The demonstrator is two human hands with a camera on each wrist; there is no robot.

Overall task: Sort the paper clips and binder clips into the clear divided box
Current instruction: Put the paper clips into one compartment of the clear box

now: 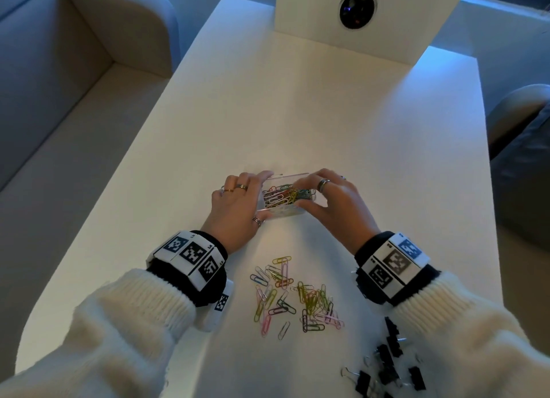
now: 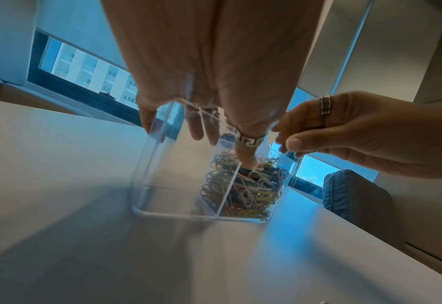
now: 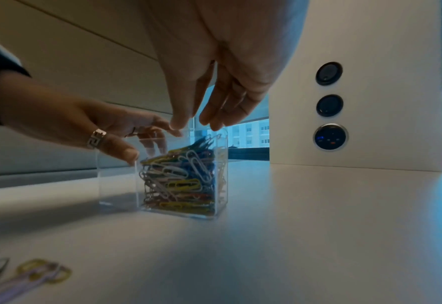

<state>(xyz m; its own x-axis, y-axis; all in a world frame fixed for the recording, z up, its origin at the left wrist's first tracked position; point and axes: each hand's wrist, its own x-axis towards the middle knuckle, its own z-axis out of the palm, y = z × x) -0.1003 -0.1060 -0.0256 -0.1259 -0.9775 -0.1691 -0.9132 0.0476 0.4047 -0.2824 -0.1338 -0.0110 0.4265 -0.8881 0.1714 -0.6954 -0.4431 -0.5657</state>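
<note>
The left hand [image 1: 238, 201] is wrapping its grip around the left end of the clear divided box [image 1: 282, 211], fingers reaching over the far rim and the ringed thumb [image 2: 245, 152] pressing on the near wall by the divider. The right hand [image 1: 327, 198] is hovering at the box's right end, thumb and fingers drawn together just above the heaped clips; whether that grip is pinching a clip or simply touching the pile, I cannot tell.

The box is standing upright on the white worktop [image 1: 297, 115], a clear-walled block with one thin partition. The compartment on the box's right is brimming with paper clips [image 3: 183, 181] in yellow, white, blue and red, a few poking above the rim. The compartment under the left hand is looking bare through the clear wall.

Nearer the person than the box, a loose scatter of coloured paper clips [image 1: 294, 296] is lying flat on the worktop: pink, olive, purple and silver, overlapping in places. Further to the right of that scatter, close to the right sleeve, a cluster of black binder clips [image 1: 390, 365] is sitting near the worktop's near-right edge.

Beyond the box, a wide stretch of worktop is running up to a white upright panel [image 1: 357, 19] with round sockets [image 3: 330, 136]. The worktop's left edge is lying well apart from the box, with a pale sofa [image 1: 74, 70] alongside it.
</note>
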